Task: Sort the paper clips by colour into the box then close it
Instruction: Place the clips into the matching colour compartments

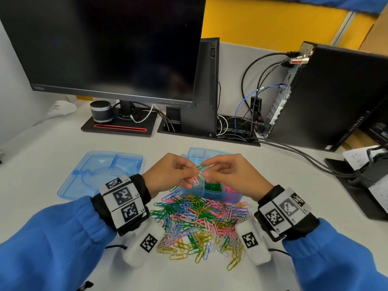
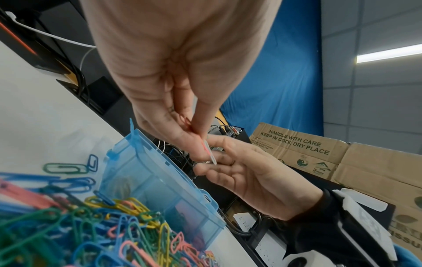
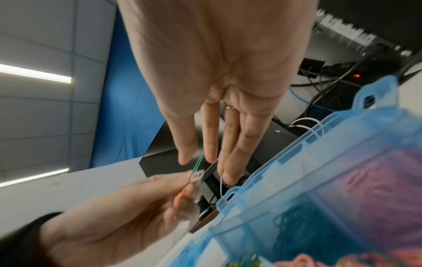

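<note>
Both hands are held up together just over the blue box, which sits on the white table right behind the big pile of paper clips. The left hand has its fingers curled and pinches a few clips that seem stuck together: a pink clip hangs down from it, and a green clip pokes up between the two hands. The right hand pinches at the same little bunch with its thumb and first finger, while its other fingers stay out straight. It looks like the hands are pulling the tangled clips apart. If they pull too hard, a clip could pop loose and fall into the wrong part of the box, like the pink one landing in with the green ones, since the hands are right above it. A clip could also drop back into the pile and get lost in the mix. The lid lies flat on the table to the left, well apart from the box, so closing is not yet done. The hands hide most of the box in the head view, so I cannot tell how many parts it has or what is in each one. I can only make out some green and pink clips inside. How many clips are in the bunch is too small to tell, and the right wrist view is blurry up close.
</note>
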A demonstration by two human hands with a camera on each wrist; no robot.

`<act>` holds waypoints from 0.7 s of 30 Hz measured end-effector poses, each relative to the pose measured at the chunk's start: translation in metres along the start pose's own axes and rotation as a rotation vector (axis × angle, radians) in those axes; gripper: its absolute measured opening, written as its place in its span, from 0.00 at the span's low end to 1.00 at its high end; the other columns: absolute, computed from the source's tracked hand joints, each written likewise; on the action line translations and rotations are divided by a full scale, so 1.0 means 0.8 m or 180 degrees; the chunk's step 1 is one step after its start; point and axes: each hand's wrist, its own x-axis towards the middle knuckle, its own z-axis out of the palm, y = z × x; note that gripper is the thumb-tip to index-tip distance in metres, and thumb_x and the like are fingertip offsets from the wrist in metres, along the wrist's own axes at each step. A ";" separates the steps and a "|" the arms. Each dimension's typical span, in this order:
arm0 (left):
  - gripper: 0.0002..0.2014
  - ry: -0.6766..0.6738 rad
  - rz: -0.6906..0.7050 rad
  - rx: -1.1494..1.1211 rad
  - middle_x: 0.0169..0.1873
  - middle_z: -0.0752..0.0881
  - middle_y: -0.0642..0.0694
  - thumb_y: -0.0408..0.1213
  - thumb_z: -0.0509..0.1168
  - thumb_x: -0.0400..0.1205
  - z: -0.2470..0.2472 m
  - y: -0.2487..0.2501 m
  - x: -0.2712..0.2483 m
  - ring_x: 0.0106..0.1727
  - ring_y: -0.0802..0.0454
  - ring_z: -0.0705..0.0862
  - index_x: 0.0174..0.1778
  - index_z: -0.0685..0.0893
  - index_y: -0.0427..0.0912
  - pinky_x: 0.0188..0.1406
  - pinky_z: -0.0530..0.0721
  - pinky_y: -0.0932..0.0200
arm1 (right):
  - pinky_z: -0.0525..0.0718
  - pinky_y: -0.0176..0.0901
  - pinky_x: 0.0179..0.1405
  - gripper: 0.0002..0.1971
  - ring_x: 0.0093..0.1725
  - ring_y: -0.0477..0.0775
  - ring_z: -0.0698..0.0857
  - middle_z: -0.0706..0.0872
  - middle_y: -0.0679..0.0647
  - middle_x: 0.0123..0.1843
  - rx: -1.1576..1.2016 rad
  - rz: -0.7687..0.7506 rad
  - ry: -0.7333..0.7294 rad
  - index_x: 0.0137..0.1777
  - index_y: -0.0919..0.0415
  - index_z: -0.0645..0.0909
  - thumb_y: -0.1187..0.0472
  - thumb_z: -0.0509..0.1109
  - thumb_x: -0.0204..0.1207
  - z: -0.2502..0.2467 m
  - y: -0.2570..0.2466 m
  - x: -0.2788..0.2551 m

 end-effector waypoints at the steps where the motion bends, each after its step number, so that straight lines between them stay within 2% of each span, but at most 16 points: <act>1: 0.04 -0.0027 -0.0003 -0.0046 0.33 0.86 0.41 0.30 0.68 0.81 0.001 0.000 -0.001 0.29 0.60 0.84 0.46 0.87 0.33 0.36 0.87 0.66 | 0.89 0.43 0.47 0.10 0.40 0.57 0.91 0.91 0.63 0.39 0.0024 -0.0007 -0.0034 0.51 0.65 0.87 0.68 0.78 0.70 0.004 -0.001 -0.001; 4: 0.03 -0.0014 -0.0020 -0.0146 0.31 0.86 0.42 0.30 0.69 0.80 0.001 0.000 -0.001 0.29 0.58 0.85 0.44 0.87 0.33 0.34 0.87 0.66 | 0.87 0.38 0.39 0.05 0.33 0.53 0.89 0.89 0.64 0.34 -0.0004 -0.0026 -0.0053 0.45 0.71 0.87 0.72 0.77 0.70 0.001 -0.002 0.000; 6: 0.03 0.0028 -0.0046 -0.0208 0.30 0.86 0.42 0.30 0.70 0.79 -0.002 0.000 0.001 0.28 0.58 0.85 0.43 0.87 0.33 0.34 0.88 0.65 | 0.86 0.36 0.36 0.03 0.31 0.51 0.87 0.88 0.65 0.33 -0.0135 -0.0078 0.0140 0.43 0.71 0.87 0.73 0.76 0.71 -0.012 -0.004 0.006; 9: 0.05 0.0037 -0.0072 -0.0295 0.28 0.87 0.43 0.30 0.70 0.79 -0.006 0.001 0.002 0.28 0.58 0.85 0.44 0.87 0.31 0.34 0.88 0.64 | 0.86 0.37 0.39 0.03 0.33 0.51 0.87 0.89 0.66 0.37 -0.0249 -0.0170 0.0763 0.43 0.67 0.88 0.72 0.75 0.72 -0.036 0.001 0.026; 11: 0.05 0.0026 -0.0081 -0.0317 0.27 0.87 0.45 0.30 0.71 0.78 -0.006 0.002 0.000 0.27 0.58 0.85 0.42 0.87 0.31 0.33 0.87 0.65 | 0.89 0.40 0.45 0.05 0.39 0.52 0.90 0.91 0.64 0.43 -0.0348 -0.0078 0.0876 0.46 0.66 0.88 0.72 0.74 0.73 -0.041 0.008 0.040; 13: 0.04 0.0031 -0.0091 -0.0344 0.26 0.87 0.45 0.30 0.72 0.78 -0.005 0.003 -0.002 0.27 0.58 0.85 0.41 0.87 0.31 0.33 0.87 0.65 | 0.87 0.40 0.55 0.06 0.47 0.50 0.90 0.92 0.57 0.48 -0.0888 0.0059 0.0788 0.50 0.62 0.89 0.67 0.74 0.74 -0.039 0.016 0.049; 14: 0.05 0.0041 -0.0095 -0.0364 0.27 0.87 0.44 0.30 0.72 0.77 -0.005 0.003 -0.002 0.28 0.58 0.85 0.42 0.87 0.31 0.33 0.87 0.65 | 0.85 0.38 0.56 0.07 0.48 0.47 0.89 0.92 0.55 0.49 -0.1124 0.0066 0.0780 0.51 0.61 0.90 0.65 0.74 0.75 -0.036 0.017 0.049; 17: 0.06 0.0062 -0.0128 -0.0383 0.28 0.89 0.43 0.32 0.73 0.76 -0.006 0.002 -0.001 0.28 0.57 0.86 0.43 0.88 0.31 0.33 0.87 0.66 | 0.85 0.35 0.52 0.06 0.45 0.43 0.89 0.92 0.50 0.45 -0.1027 -0.0275 0.0678 0.50 0.58 0.90 0.60 0.74 0.76 -0.027 0.006 0.038; 19: 0.08 0.0028 -0.0160 -0.0388 0.30 0.90 0.41 0.32 0.74 0.76 -0.005 0.002 0.000 0.29 0.57 0.87 0.44 0.89 0.30 0.34 0.87 0.67 | 0.86 0.38 0.49 0.07 0.42 0.46 0.89 0.92 0.51 0.40 -0.0796 -0.0435 0.0225 0.50 0.56 0.90 0.58 0.77 0.73 -0.019 -0.001 0.026; 21: 0.10 -0.0020 -0.0180 -0.0402 0.33 0.90 0.39 0.33 0.74 0.76 -0.002 0.001 -0.001 0.30 0.56 0.88 0.47 0.89 0.29 0.33 0.86 0.68 | 0.87 0.40 0.46 0.07 0.39 0.49 0.89 0.92 0.54 0.38 -0.0664 -0.0458 -0.0172 0.48 0.59 0.90 0.62 0.79 0.71 -0.013 -0.007 0.018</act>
